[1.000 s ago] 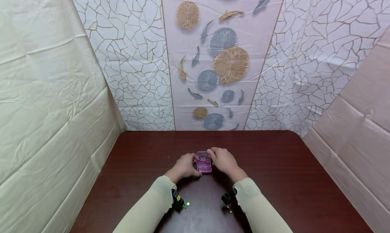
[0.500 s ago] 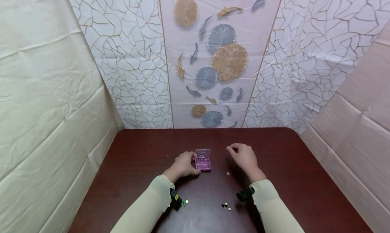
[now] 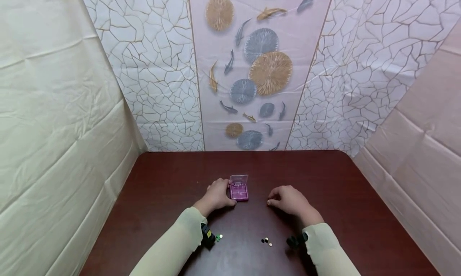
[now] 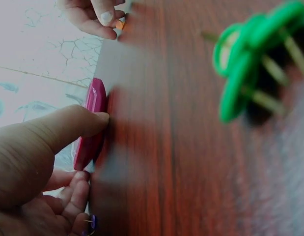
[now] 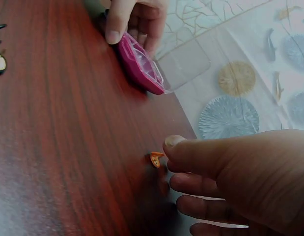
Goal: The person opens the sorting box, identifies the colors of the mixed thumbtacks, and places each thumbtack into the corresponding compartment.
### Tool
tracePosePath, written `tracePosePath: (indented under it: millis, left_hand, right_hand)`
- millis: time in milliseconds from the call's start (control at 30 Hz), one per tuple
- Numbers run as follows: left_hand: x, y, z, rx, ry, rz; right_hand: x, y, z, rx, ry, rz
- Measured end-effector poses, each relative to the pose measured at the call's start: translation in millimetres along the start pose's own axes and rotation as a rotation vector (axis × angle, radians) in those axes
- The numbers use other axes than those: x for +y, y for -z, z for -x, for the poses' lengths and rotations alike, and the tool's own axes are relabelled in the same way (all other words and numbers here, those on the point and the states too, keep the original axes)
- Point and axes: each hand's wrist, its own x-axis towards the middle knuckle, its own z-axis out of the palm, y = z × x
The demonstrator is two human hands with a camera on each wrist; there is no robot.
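A small pink compartment box (image 3: 239,192) lies on the table, its clear lid (image 3: 239,179) raised at the back. My left hand (image 3: 217,194) grips its left side, thumb at the near corner and fingers behind, as the left wrist view also shows. My right hand (image 3: 288,200) is low over the table to the right. In the right wrist view, an orange thumbtack (image 5: 156,159) lies just off the thumb tip, and the fingers are loosely bent, apart from it. Close to my left fingers is a purple thumbtack (image 4: 94,222).
Green thumbtacks (image 3: 218,238) lie in a cluster near my left wrist. A few black thumbtacks (image 3: 265,240) lie at the middle front, inside of my right wrist. Patterned cloth (image 3: 245,67) hangs behind the table's (image 3: 173,164) far edge, with plain cloth on both sides.
My right hand has left the box's lid, moved right, then come down toward the orange thumbtack. The left hand keeps its hold on the box.
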Motion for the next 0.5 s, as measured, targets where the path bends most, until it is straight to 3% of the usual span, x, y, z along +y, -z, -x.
tracePosePath:
  millis: [267,500]
  left_hand:
    - [-6.1,6.8,26.7,0.031,0.014,0.105]
    - [-16.3,25.4,46.9,0.15,-0.011,-0.008]
  right_hand:
    - [-3,-12,6,-0.009,0.005,0.002]
    - [-5,-8,3,0.002,0.033,0.006]
